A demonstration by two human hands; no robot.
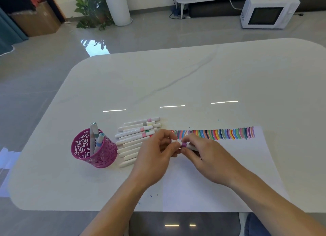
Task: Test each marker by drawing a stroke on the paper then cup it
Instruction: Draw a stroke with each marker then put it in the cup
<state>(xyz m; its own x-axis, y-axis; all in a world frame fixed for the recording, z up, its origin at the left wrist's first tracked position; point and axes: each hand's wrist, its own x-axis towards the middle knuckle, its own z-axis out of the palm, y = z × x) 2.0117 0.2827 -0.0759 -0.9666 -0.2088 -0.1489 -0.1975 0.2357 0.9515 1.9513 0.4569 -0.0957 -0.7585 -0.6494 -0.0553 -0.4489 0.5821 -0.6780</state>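
Now my left hand (155,154) and right hand (202,154) both pinch one purple-banded marker (184,145) between them, the paper (229,165) at six o'clock beneath.

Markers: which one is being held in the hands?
The purple-banded marker, gripped by both hands over the paper; the others lie on the table or stand in the cup.

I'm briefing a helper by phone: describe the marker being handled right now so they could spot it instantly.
On the white marble-look table, find the white paper sheet with its row of coloured strokes. Just below the left end of that row, the left hand and right hand meet on a white marker with a purple band. Unlike the loose white markers left of it, it is held up.
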